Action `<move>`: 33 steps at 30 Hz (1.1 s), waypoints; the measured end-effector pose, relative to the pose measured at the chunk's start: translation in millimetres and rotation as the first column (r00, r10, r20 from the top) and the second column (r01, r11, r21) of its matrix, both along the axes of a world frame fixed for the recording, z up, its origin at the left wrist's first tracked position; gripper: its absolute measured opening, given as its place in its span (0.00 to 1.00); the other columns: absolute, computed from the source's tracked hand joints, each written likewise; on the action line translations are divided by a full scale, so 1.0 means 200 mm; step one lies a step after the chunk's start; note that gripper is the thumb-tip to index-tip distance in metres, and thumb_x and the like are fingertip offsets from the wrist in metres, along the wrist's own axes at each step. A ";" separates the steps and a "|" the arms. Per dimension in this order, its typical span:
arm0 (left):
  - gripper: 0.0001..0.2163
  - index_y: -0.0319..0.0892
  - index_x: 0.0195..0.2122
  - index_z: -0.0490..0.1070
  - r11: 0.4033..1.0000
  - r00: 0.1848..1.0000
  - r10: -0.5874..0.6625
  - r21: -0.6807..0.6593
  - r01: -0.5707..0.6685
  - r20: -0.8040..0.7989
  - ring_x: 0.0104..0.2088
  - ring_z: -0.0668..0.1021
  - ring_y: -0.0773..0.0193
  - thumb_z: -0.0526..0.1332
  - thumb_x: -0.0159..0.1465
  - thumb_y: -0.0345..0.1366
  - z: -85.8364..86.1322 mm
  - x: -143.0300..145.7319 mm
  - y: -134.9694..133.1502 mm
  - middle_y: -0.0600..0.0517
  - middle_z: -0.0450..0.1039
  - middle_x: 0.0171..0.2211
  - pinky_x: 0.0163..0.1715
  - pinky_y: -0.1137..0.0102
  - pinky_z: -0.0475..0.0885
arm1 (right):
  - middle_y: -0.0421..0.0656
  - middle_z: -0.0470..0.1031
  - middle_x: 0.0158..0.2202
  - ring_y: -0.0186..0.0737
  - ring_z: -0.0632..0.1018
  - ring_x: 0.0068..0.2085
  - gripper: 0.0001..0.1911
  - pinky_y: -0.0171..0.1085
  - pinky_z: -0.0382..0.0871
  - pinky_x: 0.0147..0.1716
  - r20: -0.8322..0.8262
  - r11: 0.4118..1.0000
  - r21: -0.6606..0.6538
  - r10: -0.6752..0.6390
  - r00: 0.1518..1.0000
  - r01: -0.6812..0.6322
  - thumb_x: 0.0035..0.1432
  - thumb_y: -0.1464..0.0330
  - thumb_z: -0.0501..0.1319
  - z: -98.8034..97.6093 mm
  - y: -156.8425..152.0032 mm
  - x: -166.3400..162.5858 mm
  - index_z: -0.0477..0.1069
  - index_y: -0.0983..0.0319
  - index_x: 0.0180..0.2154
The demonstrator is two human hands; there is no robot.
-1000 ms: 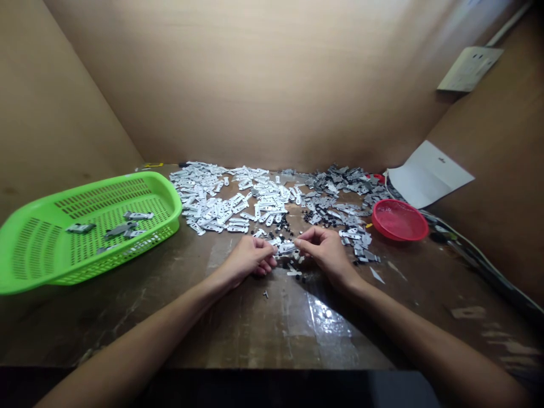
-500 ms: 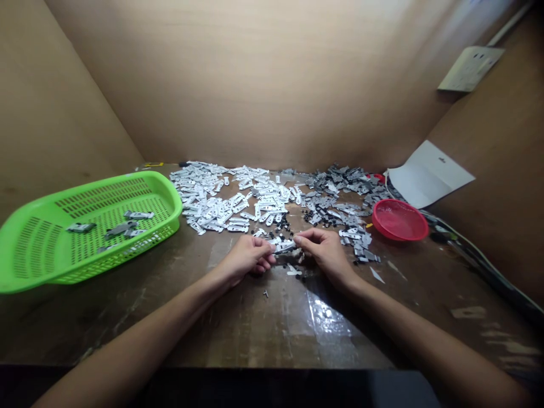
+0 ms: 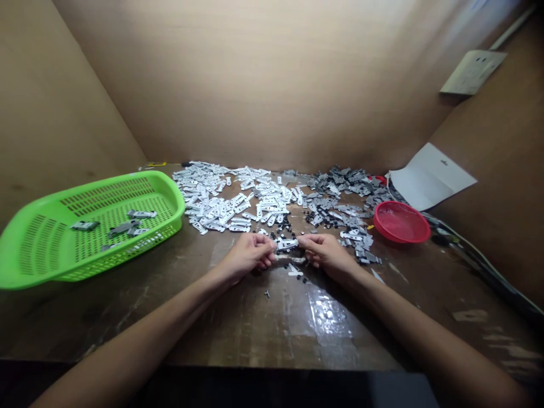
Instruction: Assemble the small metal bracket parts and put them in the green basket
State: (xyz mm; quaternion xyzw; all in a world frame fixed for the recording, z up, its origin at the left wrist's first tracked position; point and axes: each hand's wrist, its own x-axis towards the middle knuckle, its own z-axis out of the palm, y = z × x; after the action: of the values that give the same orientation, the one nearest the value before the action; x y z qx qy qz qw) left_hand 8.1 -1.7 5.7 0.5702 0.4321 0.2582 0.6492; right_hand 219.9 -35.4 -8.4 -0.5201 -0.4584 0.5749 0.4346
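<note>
Between my two hands is a small white toy car body point(image 3: 287, 244), held level above the table. My left hand point(image 3: 255, 253) pinches its left end, thumb on top and fingers curled below. At the other end, my right hand point(image 3: 322, 250) grips with thumb and forefinger. The underside of the car body is hidden. Small black wheels point(image 3: 285, 226) lie scattered just beyond it. Below the hands are a loose white piece point(image 3: 294, 271) and a tiny pale part point(image 3: 267, 293).
A green basket point(image 3: 181, 212) at left holds several toy cars. Piled white car bodies point(image 3: 216, 207) lie behind my hands, grey chassis pieces point(image 3: 340, 184) at back right. A red bowl point(image 3: 402, 222), white card point(image 3: 431, 177) and cable stand right; a wall socket point(image 3: 472, 72) hangs above.
My right hand has closed further on the right end of the car body, its fingers now curled in. The car body sits slightly higher and more level. My left hand keeps its grip.
</note>
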 end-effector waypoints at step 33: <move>0.10 0.41 0.27 0.56 0.570 0.082 0.734 -0.546 -0.614 0.674 0.18 0.67 0.74 0.43 0.63 0.38 0.29 -0.48 0.30 0.56 0.60 0.19 0.15 0.80 0.61 | 0.44 0.78 0.32 0.40 0.76 0.33 0.08 0.31 0.62 0.28 0.966 0.997 0.044 -0.026 0.257 -0.064 0.45 0.67 0.63 0.17 0.12 0.66 0.77 0.60 0.31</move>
State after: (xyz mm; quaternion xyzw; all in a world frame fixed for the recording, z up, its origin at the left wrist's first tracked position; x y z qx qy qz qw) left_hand -87.9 57.8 64.0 0.0518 0.2715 0.7454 0.6066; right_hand 351.5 -12.4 26.1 -0.7408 -0.6552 0.1265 0.0773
